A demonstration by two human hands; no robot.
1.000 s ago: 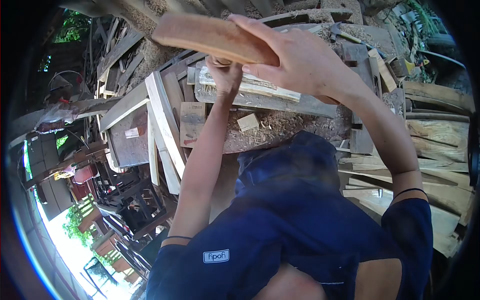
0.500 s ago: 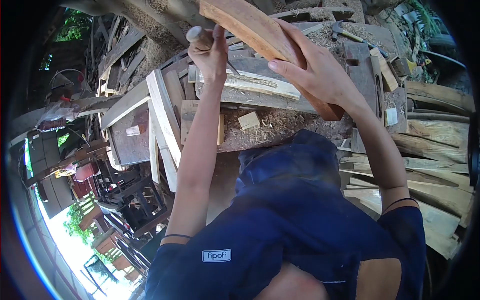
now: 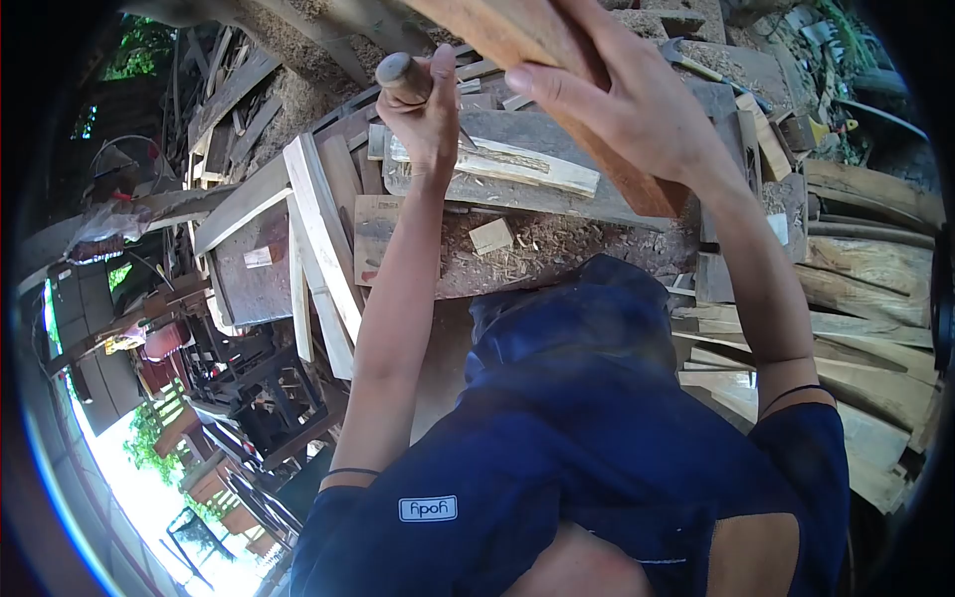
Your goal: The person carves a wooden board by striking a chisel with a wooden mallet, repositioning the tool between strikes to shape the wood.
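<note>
My left hand [image 3: 423, 127] is wrapped round the round wooden handle of a chisel [image 3: 402, 78]. The chisel's thin blade slants down to a pale strip of wood [image 3: 557, 176], which has a rough, gouged groove along its top. My right hand [image 3: 652, 114] grips a long, thick reddish-brown wooden block [image 3: 637, 181], thumb on one side and fingers over the other. This block is raised above the pale strip, and its far end runs out of the top of the view. Under the strip lies a grey board [image 3: 487, 124].
Wood chips and a small square offcut [image 3: 490, 237] lie on the bench [image 3: 557, 267]. A hammer [image 3: 696, 64] rests at the back right. Long planks [image 3: 323, 234] lean at the left, and stacked timber [image 3: 865, 269] fills the right side.
My right hand has moved up and away with the wooden block, whose far end now goes further out of view. The left hand and chisel have hardly shifted.
</note>
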